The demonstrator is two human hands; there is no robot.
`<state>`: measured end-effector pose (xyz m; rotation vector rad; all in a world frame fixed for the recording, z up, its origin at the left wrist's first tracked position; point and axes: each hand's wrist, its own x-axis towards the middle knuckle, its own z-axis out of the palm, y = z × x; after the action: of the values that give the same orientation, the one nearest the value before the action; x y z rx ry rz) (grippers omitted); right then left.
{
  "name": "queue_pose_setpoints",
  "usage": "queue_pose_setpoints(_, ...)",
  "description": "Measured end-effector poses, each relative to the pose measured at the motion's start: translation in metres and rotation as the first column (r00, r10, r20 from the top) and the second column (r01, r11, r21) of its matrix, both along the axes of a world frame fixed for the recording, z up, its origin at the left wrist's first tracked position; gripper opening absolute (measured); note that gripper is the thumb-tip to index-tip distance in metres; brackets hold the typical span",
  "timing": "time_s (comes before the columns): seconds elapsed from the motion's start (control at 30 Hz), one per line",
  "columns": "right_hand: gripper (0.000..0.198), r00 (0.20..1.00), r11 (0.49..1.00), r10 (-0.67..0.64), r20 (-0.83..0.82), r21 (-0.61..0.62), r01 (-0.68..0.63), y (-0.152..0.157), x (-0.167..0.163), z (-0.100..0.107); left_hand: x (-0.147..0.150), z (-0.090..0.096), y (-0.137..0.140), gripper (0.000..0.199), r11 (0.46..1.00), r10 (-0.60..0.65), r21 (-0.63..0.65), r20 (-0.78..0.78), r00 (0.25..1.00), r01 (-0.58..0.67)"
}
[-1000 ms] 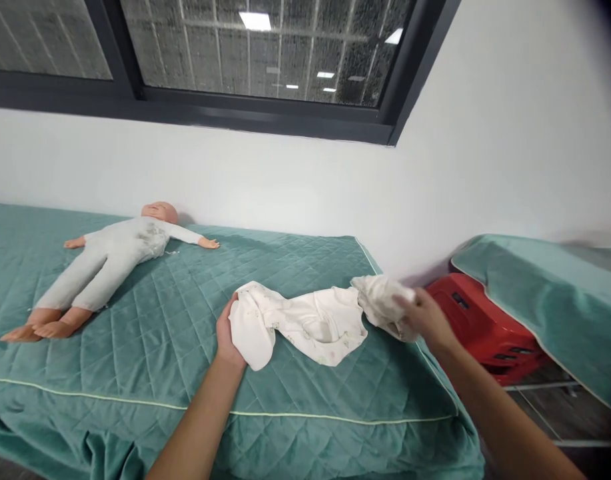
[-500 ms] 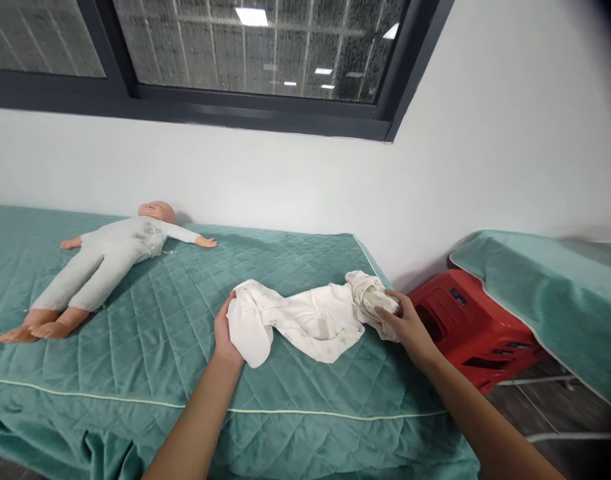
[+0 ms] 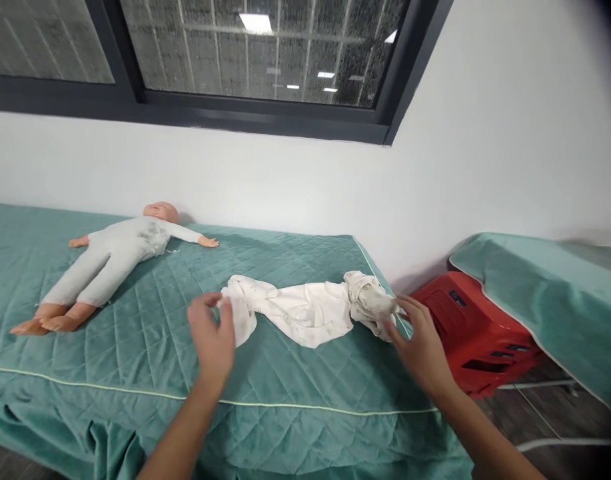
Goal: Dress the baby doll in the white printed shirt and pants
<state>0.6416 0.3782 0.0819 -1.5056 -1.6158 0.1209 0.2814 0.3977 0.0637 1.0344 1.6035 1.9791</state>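
Head view — left hand and right hand, half-curled, pinch a white garment.

Bed along the wall, green quilted cover, diamond stitching, pale piping on the near edge. Cover drops over the front, loose folds lower left. Two items on top. Left: doll, on its back, head by the wall, arms out, bare feet angled to the near left. Cloth body pale, grey smudge on the chest. Right end: white baby garment, faint small print, laid lengthwise, right end bunched. Well apart from the doll.
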Motion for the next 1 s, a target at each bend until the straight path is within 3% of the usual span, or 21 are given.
queue_pose_setpoints(0.07, 0.033, 0.98, 0.982, 0.178, 0.086, -0.086, -0.171, -0.007, -0.037, 0.005, 0.026, -0.002, -0.015, 0.014, 0.964, -0.248, -0.109, -0.044, 0.968, 0.243)
queue_pose_setpoints(0.13, 0.032, 0.888, 0.897, 0.414, 0.202, -0.259, -0.359, -0.008, -0.075, 0.007, 0.05, -0.007, -0.02, 0.021, 0.87, -0.441, -0.27, -0.055, 0.896, 0.412)
queue_pose_setpoints(0.2, 0.027, 0.827, 0.863, 0.463, 0.318, -0.376, -0.338, -0.004, -0.109, 0.009, 0.065, -0.011, -0.015, 0.031, 0.826, -0.472, -0.386, -0.073, 0.878, 0.412)
queue_pose_setpoints(0.27, 0.016, 0.811, 0.856, 0.453, 0.37, -0.434, -0.281, 0.002, -0.135, 0.009, 0.071, -0.012, -0.006, 0.037, 0.831, -0.427, -0.429, -0.083, 0.901, 0.354)
queue_pose_setpoints(0.33, 0.008, 0.838, 0.847, 0.443, 0.317, -0.453, -0.277, 0.002, -0.155, 0.009, 0.069, -0.009, 0.001, 0.036, 0.835, -0.399, -0.434, -0.052, 0.915, 0.339)
queue_pose_setpoints(0.4, 0.006, 0.87, 0.815, 0.467, 0.159, -0.46, -0.353, -0.006, -0.172, 0.008, 0.062, -0.003, 0.003, 0.031, 0.811, -0.424, -0.418, 0.063, 0.903, 0.41)
queue_pose_setpoints(0.47, 0.007, 0.843, 0.745, 0.537, -0.02, -0.458, -0.485, -0.022, -0.188, 0.01, 0.05, 0.008, 0.001, 0.028, 0.736, -0.513, -0.344, 0.279, 0.812, 0.583)
queue_pose_setpoints(0.53, 0.018, 0.739, 0.631, 0.659, -0.139, -0.434, -0.644, -0.041, -0.199, 0.018, 0.035, 0.024, -0.003, 0.029, 0.639, -0.608, -0.221, 0.443, 0.659, 0.737)
queue_pose_setpoints(0.57, 0.023, 0.67, 0.564, 0.724, -0.163, -0.419, -0.711, -0.049, -0.202, 0.024, 0.027, 0.034, -0.005, 0.031, 0.61, -0.64, -0.181, 0.462, 0.614, 0.772)
queue_pose_setpoints(0.63, 0.028, 0.558, 0.472, 0.815, -0.157, -0.38, -0.796, -0.056, -0.202, 0.042, 0.009, 0.058, -0.007, 0.028, 0.613, -0.678, -0.19, 0.373, 0.634, 0.767)
queue_pose_setpoints(0.67, 0.028, 0.542, 0.473, 0.829, -0.136, -0.346, -0.81, -0.055, -0.199, 0.052, 0.001, 0.071, -0.007, 0.025, 0.623, -0.696, -0.219, 0.283, 0.66, 0.751)
queue_pose_setpoints(0.7, 0.03, 0.561, 0.512, 0.822, -0.103, -0.297, -0.806, -0.05, -0.196, 0.064, -0.006, 0.086, -0.006, 0.022, 0.62, -0.725, -0.246, 0.181, 0.664, 0.745)
queue_pose_setpoints(0.8, 0.041, 0.738, 0.74, 0.673, 0.05, -0.044, -0.671, -0.022, -0.185, 0.105, -0.017, 0.133, 0.0, 0.019, 0.526, -0.847, -0.302, -0.1, 0.523, 0.795)
queue_pose_setpoints(0.83, 0.046, 0.782, 0.784, 0.612, 0.114, 0.039, -0.619, -0.011, -0.183, 0.119, -0.017, 0.148, 0.002, 0.017, 0.508, -0.861, -0.316, -0.183, 0.474, 0.802)
queue_pose_setpoints(0.9, 0.047, 0.789, 0.794, 0.575, 0.217, 0.085, -0.602, 0.011, -0.18, 0.148, -0.015, 0.176, 0.005, 0.013, 0.534, -0.836, -0.329, -0.341, 0.43, 0.779)
queue_pose_setpoints(1.0, 0.035, 0.716, 0.757, 0.631, 0.299, -0.04, -0.652, 0.034, -0.178, 0.184, -0.008, 0.211, 0.004, 0.015, 0.629, -0.745, -0.376, -0.541, 0.39, 0.68)
